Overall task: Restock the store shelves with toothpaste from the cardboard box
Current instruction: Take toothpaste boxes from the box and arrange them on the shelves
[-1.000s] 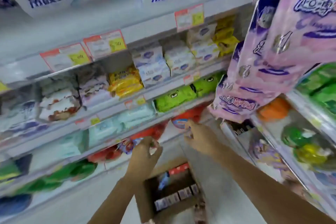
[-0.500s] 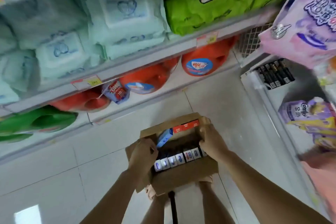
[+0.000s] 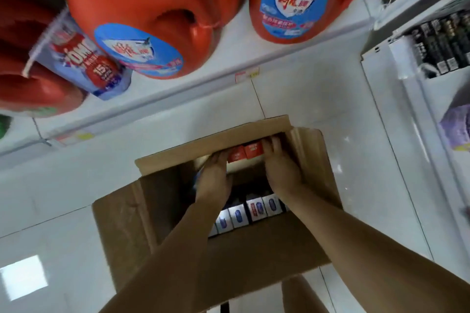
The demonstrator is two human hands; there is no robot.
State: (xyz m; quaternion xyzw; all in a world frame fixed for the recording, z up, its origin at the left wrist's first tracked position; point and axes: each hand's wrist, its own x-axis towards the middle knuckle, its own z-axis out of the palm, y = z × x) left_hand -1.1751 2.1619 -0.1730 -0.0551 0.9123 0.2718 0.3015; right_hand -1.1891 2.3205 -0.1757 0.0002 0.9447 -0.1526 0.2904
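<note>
Cardboard fills the middle of my view: the cardboard box (image 3: 122,231) stands open over the pale tiled floor (image 3: 63,185), its far flap (image 3: 211,141) tipped up toward the bottom shelf (image 3: 300,51). Both of my hands are inside it, at the far end. My left hand (image 3: 216,175) has its fingers curled against the left end of the red toothpaste cartons (image 3: 245,151), and my right hand (image 3: 282,168) has its fingers curled over their right end, so the cartons are clasped between the two, close under the far flap. Motion blur keeps me from telling how many red cartons there are beyond two faces. Nearer to me, a row of white and blue cartons (image 3: 254,211) stands on end along the box's near wall, partly hidden by my left forearm. On the bottom shelf sit orange detergent jugs (image 3: 157,15) with blue labels, and a blue pouch (image 3: 84,58) leans beside them. To the right, black packs (image 3: 442,46) line another shelf.
</note>
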